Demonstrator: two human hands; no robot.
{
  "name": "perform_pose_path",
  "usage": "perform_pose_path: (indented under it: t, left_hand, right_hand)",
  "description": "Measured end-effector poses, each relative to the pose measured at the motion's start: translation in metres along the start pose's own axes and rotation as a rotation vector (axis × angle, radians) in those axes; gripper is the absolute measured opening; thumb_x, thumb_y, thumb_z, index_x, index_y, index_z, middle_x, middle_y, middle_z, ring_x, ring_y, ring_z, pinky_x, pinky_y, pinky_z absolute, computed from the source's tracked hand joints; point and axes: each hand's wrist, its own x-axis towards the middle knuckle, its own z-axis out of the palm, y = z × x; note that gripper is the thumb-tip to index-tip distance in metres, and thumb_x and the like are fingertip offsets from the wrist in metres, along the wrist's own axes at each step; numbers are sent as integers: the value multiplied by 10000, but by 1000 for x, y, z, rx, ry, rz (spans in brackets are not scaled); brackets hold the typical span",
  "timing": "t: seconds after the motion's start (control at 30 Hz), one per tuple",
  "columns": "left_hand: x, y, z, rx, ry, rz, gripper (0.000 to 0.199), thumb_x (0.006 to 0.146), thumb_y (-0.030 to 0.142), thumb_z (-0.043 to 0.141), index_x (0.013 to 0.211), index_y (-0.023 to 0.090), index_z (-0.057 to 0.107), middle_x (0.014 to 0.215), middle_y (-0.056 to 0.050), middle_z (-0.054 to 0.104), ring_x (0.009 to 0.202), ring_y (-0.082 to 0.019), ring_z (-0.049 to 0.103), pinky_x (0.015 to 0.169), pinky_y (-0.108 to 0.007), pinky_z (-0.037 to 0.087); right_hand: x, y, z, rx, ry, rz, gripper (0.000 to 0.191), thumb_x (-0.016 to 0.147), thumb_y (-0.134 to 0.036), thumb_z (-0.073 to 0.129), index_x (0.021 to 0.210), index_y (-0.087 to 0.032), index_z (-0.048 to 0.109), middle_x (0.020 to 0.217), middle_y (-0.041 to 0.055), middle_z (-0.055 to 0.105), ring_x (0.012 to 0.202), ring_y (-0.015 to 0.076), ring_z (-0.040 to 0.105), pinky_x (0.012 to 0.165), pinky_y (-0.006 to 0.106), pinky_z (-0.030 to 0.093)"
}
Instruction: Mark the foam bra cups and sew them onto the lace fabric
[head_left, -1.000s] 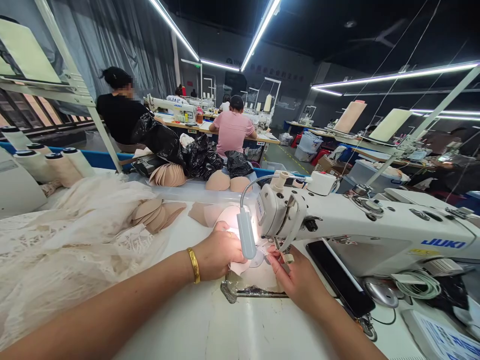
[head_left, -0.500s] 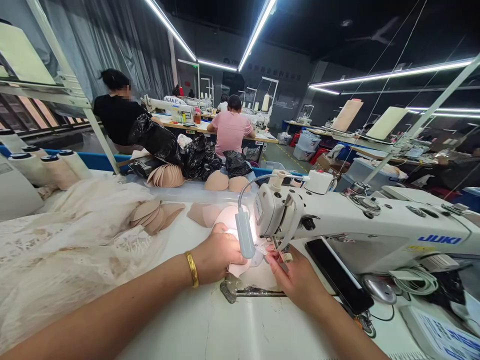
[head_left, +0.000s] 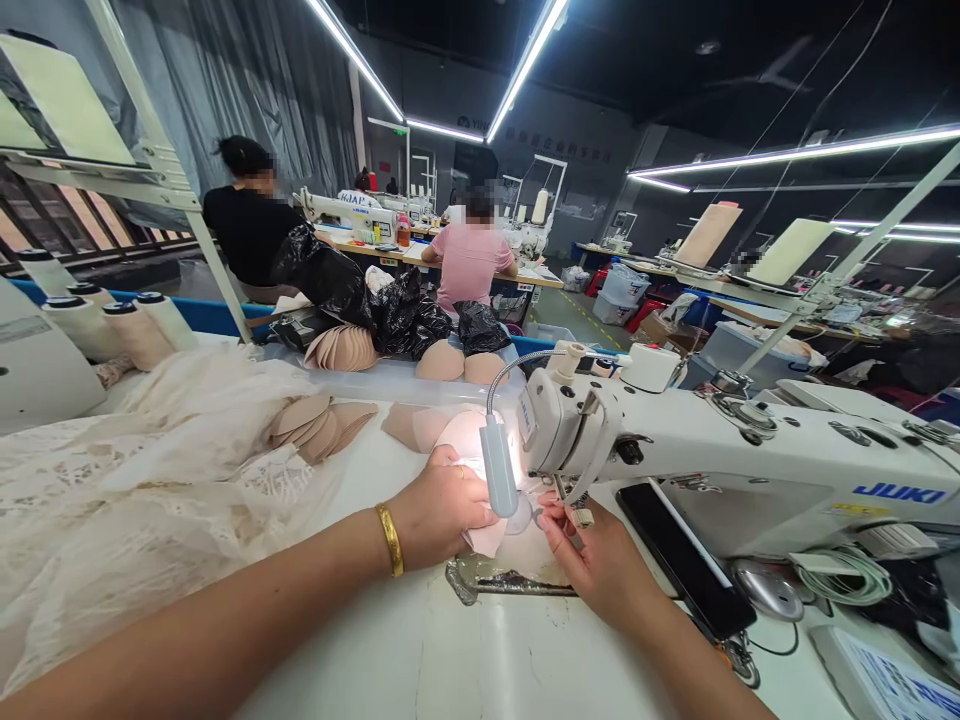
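A worktop (head_left: 337,640) is lying under both hands. The left hand (head_left: 444,505) is gripping pink fabric (head_left: 486,538) beneath, ideally keeping it flat; I cannot tell if the right hand (head_left: 596,550) is grasping. Beyond the left hand, beige pads (head_left: 304,428) are lying.

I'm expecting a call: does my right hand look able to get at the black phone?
Probably yes: the black phone lies just to the right of your right hand, and nothing visible stands between them.

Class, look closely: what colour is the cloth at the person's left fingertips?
The cloth is pale pink, best seen in the head view.
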Motion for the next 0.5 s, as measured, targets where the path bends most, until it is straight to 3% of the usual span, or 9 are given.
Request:
perform_pose_path:
  t: [0.13, 0.33, 0.5]
  left_hand:
    - [-2, 3, 0, -6, 12, -8, 227, 842, 162, 664, 1029, 278, 719, 954, -31, 766, 899, -245, 654, 941, -485, 320]
    - [-7, 12, 1, 4, 35, 32, 66, 858, 154, 637, 880, 217, 638, 844, 10, 715, 795, -217, 604, 931, -511, 280]
    - [-12, 25, -2, 16, 100, 86, 202, 959, 201, 590, 760, 203, 560, 769, 46, 654, 716, -173, 541, 957, -504, 257]
  right_hand:
    - [0, -2, -3, -37, -54, -56, 202, 1075, -290, 439, 1154, -221, 612, 1024, 92, 719, 816, 249, 712, 678, 363, 541]
    - [3, -15, -12, -39, -263, -167, 219, 1071, -224, 426, 1141, -250, 631, 843, 21, 641, 781, 221, 616, 695, 327, 471]
    - [5, -23, -14, -29, -376, -255, 244, 1048, -166, 445, 980, -238, 668, 829, 18, 591, 760, 199, 559, 693, 313, 429]
